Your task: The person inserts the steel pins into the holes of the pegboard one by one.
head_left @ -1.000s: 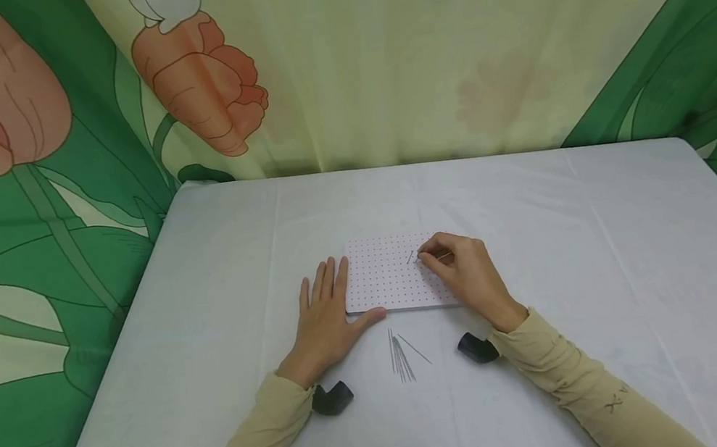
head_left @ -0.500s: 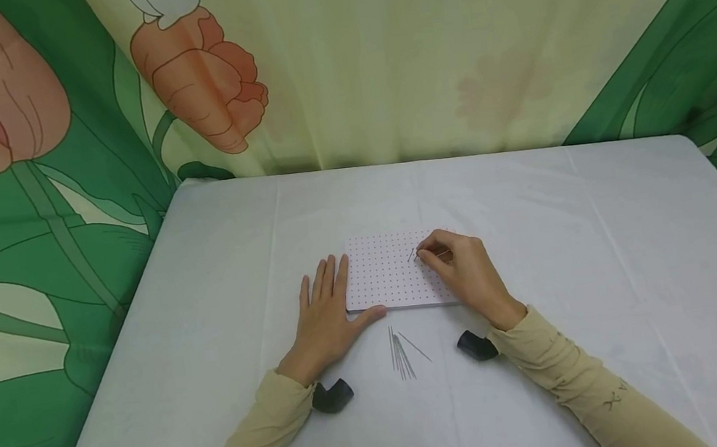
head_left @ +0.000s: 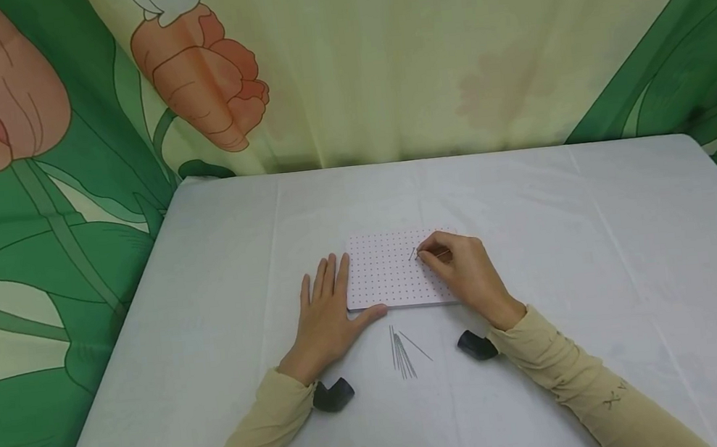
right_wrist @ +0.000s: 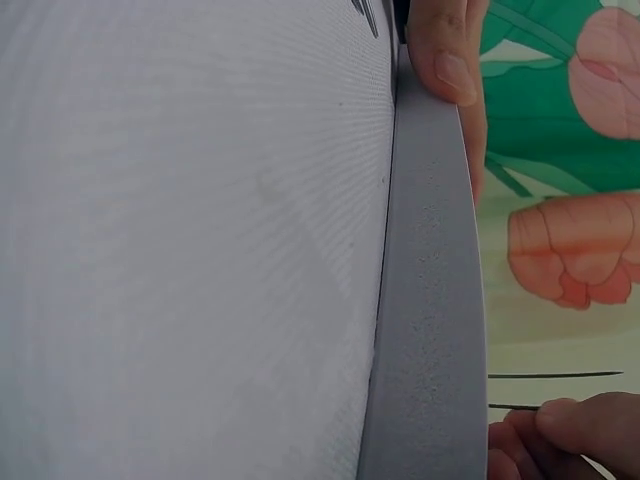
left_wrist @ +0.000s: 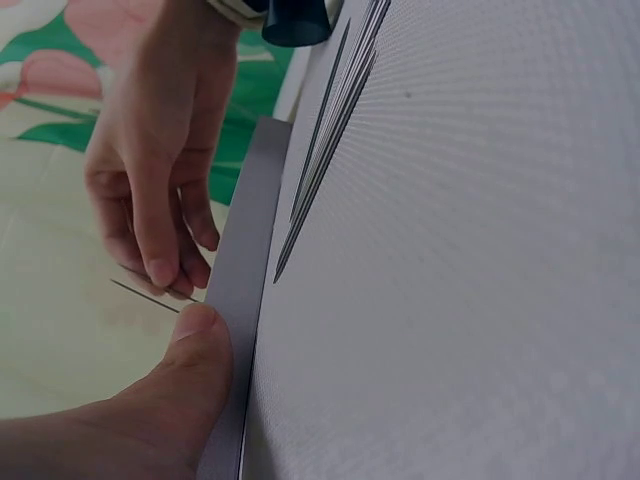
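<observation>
A white board [head_left: 380, 276] printed with a grid of dots lies in the middle of the table. My left hand [head_left: 326, 321] lies spread with straight fingers along its left edge, the thumb [left_wrist: 200, 345] against the near edge. Over the board's right half, my right hand [head_left: 471, 270] pinches a thin metal needle [right_wrist: 515, 407] between thumb and fingertips, its lower end at the board's surface. Just left of the pinch, another needle [right_wrist: 555, 375] stands up from the board. Several loose needles [head_left: 403, 356] lie on the cloth in front of the board.
White cloth covers the table [head_left: 526, 198]. Black wrist-worn pieces show beside each sleeve, one by the left wrist [head_left: 333, 395] and one by the right [head_left: 476, 344]. Behind the table hangs a patterned curtain [head_left: 381, 61].
Both hands keep their places, with the right still pinching the needle at the same spot. The whole head view has shifted very slightly.
</observation>
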